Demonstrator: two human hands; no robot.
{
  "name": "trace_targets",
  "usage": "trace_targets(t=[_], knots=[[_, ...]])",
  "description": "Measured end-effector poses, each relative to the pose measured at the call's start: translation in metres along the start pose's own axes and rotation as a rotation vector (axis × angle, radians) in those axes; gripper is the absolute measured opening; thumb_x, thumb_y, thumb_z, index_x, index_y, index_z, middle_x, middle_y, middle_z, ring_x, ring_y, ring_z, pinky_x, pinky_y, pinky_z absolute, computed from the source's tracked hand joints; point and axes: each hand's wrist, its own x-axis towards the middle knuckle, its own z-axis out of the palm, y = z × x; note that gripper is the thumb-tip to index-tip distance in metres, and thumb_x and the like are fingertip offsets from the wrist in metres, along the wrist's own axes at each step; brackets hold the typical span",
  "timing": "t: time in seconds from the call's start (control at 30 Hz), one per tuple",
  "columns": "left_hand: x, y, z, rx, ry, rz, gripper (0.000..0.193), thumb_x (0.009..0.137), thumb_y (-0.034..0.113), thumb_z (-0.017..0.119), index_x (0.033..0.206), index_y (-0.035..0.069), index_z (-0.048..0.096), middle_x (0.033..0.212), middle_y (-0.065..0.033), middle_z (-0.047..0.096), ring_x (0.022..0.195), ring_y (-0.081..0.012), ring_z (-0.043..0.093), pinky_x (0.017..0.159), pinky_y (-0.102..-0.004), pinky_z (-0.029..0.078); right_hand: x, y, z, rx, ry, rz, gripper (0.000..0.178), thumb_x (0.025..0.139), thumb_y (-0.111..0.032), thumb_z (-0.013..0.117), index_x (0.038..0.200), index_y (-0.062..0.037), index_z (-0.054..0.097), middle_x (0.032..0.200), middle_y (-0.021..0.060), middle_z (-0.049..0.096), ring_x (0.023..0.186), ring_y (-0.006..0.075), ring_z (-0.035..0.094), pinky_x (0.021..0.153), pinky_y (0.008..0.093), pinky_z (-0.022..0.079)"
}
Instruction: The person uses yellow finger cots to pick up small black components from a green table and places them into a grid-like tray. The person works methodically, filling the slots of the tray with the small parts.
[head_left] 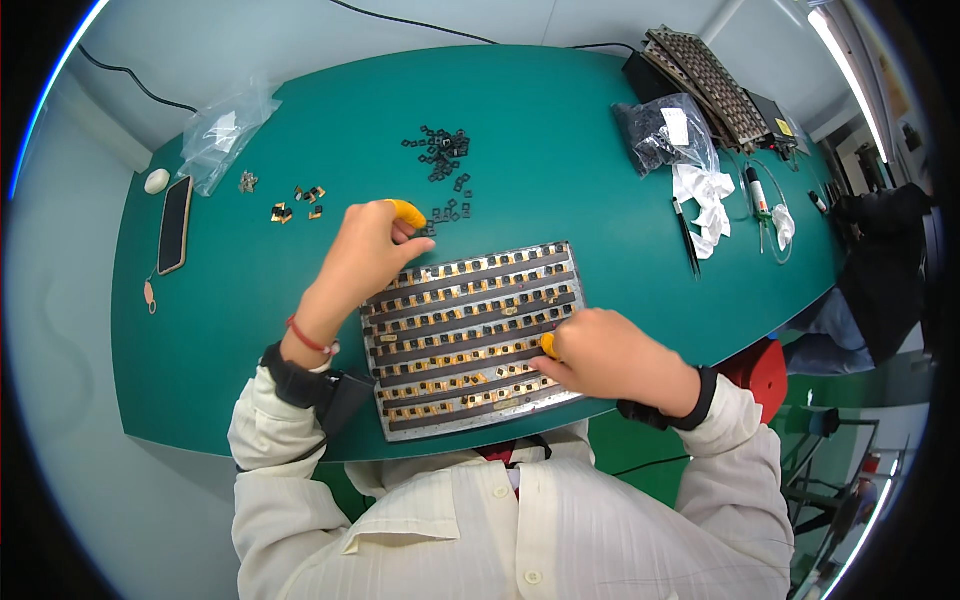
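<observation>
Head view. The metal tray [470,340] lay on the green worktop [560,150] directly in front of me, its rows loaded with small black-and-gold parts. My left hand [365,255] sat at the tray's upper left corner; its grip was pressed together, the forefinger in a yellow finger cot [408,211], pinching what looked like one small black part (too small to confirm). My right hand [610,355] rested on the tray's right edge, fingers curled down onto a row, a second yellow cot [548,345] just visible; I could not tell whether that grip was pinching a part or only pressing on the row.

The loose black parts [445,160] lay scattered just beyond the left hand, with a smaller cluster of gold-toned parts [295,205] further left, near the phone [175,225] and a clear bag [220,135].

Risks, as judged from this position:

1. The near edge of the tray stood at the rim of the worktop. Downward pressure from the right hand could tip or slide it, spilling seated parts.
2. A part pinched through a cot gave little feel; it could slip and fall among the filled rows, or seat crooked.
3. The left wrist hung over seated rows; a drag could dislodge parts.
4. The two loose piles lay near each other (mixing was possible).
</observation>
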Motion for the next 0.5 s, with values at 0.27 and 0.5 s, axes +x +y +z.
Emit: trace_targets(t=[0.27,0.5], knots=[[-0.003,0.008,0.007,0.191,-0.049,-0.091,0.019,0.078,0.008,0.078,0.090,-0.006,0.072,0.075,-0.0146,0.069,0.065,-0.0215,0.066,0.061,-0.0317,0.052,0.080,0.020,-0.040,0.215,0.132,-0.010,0.020,0.084,-0.012,0.071,0.090,0.0064,0.072,0.079,0.0232,0.069,0.072,0.0330,0.070,0.065,0.0383,0.055],[-0.008,-0.006,0.008,0.146,0.031,0.029,0.018,0.078,0.009,0.078,0.089,-0.004,0.073,0.074,-0.0146,0.069,0.064,-0.0232,0.066,0.061,-0.0335,0.053,0.145,0.011,-0.037,0.273,0.170,0.031,0.017,0.075,-0.009,0.078,0.085,0.0044,0.072,0.082,0.0217,0.071,0.079,0.0341,0.071,0.071,0.0403,0.056]])
